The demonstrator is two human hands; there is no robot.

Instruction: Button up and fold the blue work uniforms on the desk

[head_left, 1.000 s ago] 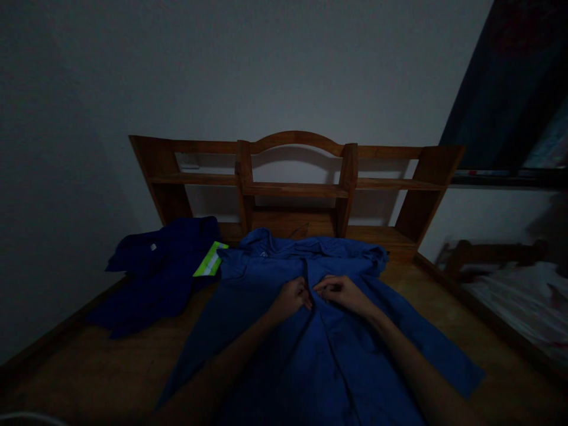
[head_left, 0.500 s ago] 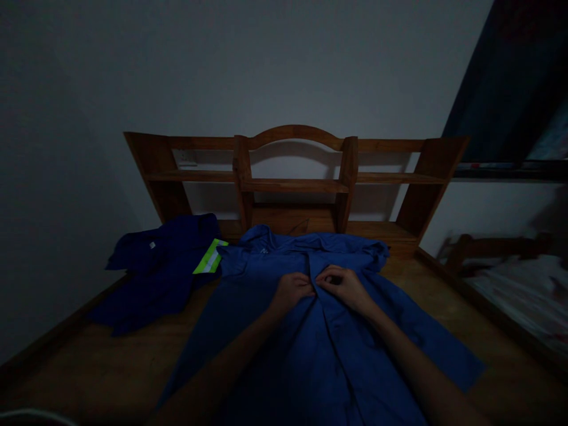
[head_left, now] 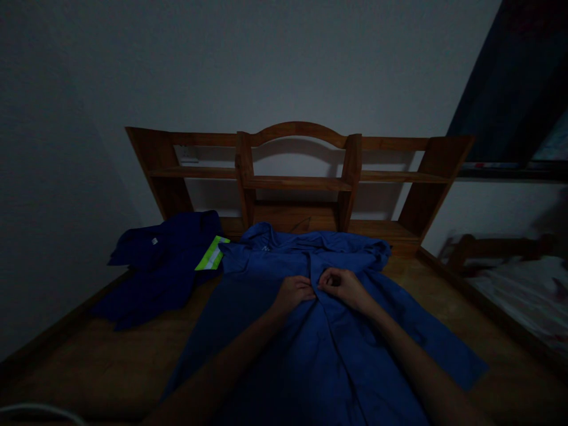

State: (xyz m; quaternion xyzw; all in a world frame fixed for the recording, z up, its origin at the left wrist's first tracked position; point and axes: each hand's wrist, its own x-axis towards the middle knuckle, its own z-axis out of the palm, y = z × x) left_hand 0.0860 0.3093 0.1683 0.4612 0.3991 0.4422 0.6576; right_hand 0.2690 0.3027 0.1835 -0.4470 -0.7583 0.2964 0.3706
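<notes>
A blue work jacket (head_left: 284,349) lies spread with its front facing up and its collar end toward the wooden shelf. My left hand (head_left: 293,292) is closed at the left side of the front placket. Just right of it, my right hand (head_left: 345,287) pinches the placket edge between thumb and fingers. The two sets of fingertips nearly meet at the upper chest. Any button between them is hidden or too dark to make out.
To the left lies a darker blue garment (head_left: 164,266) with a yellow-green reflective band (head_left: 213,254). A wooden shelf (head_left: 297,184) stands behind the jacket against the wall. White bedding (head_left: 528,296) shows at the right. A pale cable (head_left: 39,408) crosses the lower left corner.
The view has shifted slightly. Both hands stay at the same spot on the placket, with only a small movement of the right fingers.
</notes>
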